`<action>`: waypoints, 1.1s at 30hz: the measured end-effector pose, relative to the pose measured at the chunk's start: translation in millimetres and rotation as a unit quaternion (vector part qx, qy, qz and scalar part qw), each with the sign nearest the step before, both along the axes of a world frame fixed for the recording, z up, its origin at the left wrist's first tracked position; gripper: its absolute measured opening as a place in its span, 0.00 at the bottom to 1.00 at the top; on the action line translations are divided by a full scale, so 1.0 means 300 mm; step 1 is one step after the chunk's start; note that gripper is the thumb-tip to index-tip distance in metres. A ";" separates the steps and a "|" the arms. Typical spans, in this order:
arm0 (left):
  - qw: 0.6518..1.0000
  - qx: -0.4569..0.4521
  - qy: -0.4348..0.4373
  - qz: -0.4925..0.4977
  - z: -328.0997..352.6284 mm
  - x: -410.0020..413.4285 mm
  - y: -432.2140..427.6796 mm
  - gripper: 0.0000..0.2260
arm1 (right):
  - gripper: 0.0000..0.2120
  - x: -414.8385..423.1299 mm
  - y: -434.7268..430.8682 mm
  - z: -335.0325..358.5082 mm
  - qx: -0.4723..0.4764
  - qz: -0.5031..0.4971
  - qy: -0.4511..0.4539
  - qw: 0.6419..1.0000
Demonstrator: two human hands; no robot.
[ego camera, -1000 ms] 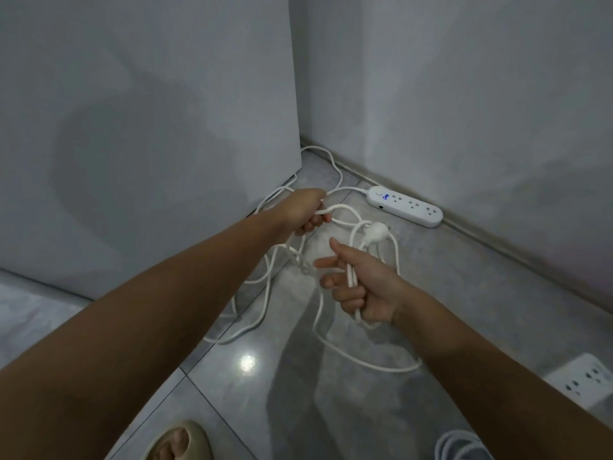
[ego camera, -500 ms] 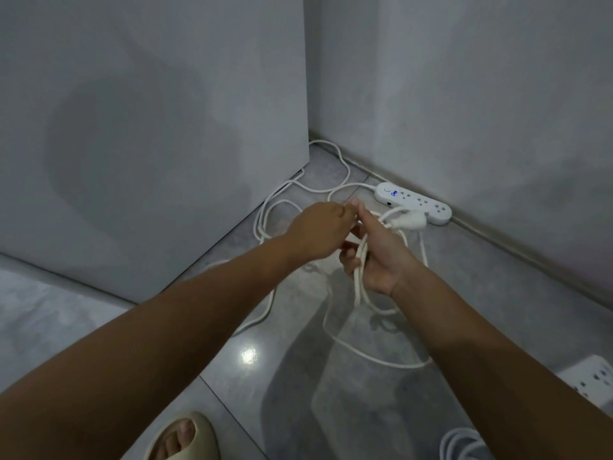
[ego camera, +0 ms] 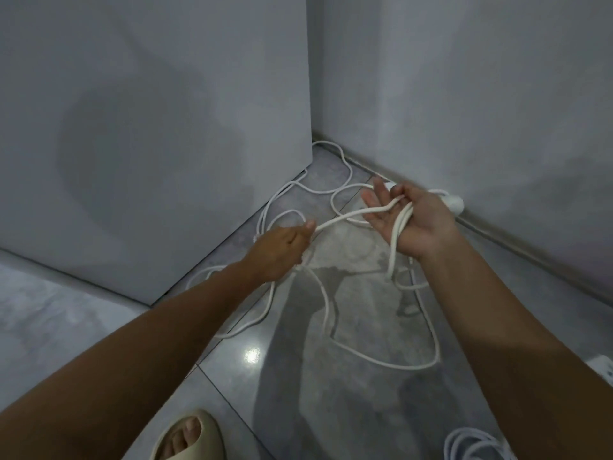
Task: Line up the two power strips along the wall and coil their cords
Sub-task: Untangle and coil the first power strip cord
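Observation:
A long white cord (ego camera: 335,322) sprawls in loose loops over the grey tiled floor near the corner. My right hand (ego camera: 406,224) is raised palm up with several loops of that cord draped across it, fingers spread. My left hand (ego camera: 282,249) pinches a stretch of the same cord, pulled taut between both hands. One white power strip (ego camera: 454,203) lies along the right wall, mostly hidden behind my right hand. A corner of the second power strip (ego camera: 605,368) shows at the right edge.
A tall grey panel (ego camera: 166,144) stands at the left, its corner near the cord. Another coiled white cord (ego camera: 474,444) lies at the bottom right. My foot in a beige sandal (ego camera: 189,436) is at the bottom.
My hands were together at the cord; now the left hand has pulled away to the left, drawing a length taut, and the right hand has opened palm up with loops over it.

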State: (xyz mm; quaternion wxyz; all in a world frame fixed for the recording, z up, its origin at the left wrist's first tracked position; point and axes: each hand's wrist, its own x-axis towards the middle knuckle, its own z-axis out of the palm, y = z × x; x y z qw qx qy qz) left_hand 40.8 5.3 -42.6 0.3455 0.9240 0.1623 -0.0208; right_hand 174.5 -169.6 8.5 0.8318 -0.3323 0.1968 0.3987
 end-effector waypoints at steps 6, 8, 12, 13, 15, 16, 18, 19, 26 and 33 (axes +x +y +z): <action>0.989 0.103 0.011 -0.103 -0.105 -0.026 0.011 0.18 | 0.22 0.096 -0.097 0.050 0.093 -0.143 0.033 0.985; 0.981 0.144 0.004 -0.132 -0.122 -0.009 0.007 0.17 | 0.20 0.118 -0.142 0.038 0.153 -0.132 0.060 0.978; 0.973 0.165 -0.031 -0.157 -0.112 0.043 0.007 0.12 | 0.13 0.143 -0.214 0.042 0.209 -0.031 0.043 0.976; 0.971 0.172 -0.032 -0.160 -0.111 0.052 0.015 0.12 | 0.13 0.150 -0.229 0.053 0.215 0.004 0.041 0.976; 0.970 0.178 -0.029 -0.161 -0.102 0.066 0.029 0.12 | 0.14 0.159 -0.256 0.084 0.212 0.064 0.029 0.975; 0.973 0.169 -0.024 -0.157 -0.098 0.075 0.034 0.12 | 0.14 0.164 -0.267 0.101 0.211 0.084 0.021 0.974; 0.976 0.154 -0.020 -0.151 -0.089 0.094 0.033 0.11 | 0.15 0.164 -0.282 0.139 0.208 0.104 0.015 0.972; 0.977 0.151 -0.021 -0.150 -0.088 0.103 0.031 0.11 | 0.16 0.162 -0.284 0.157 0.215 0.110 0.017 0.970; 0.999 -0.038 -0.004 -0.010 -0.072 0.085 0.017 0.11 | 0.16 0.164 -0.254 0.240 0.227 0.130 -0.021 0.965; 0.994 -0.073 -0.012 0.080 0.073 0.084 0.074 0.27 | 0.21 0.165 -0.233 0.187 0.037 -0.019 -0.167 0.985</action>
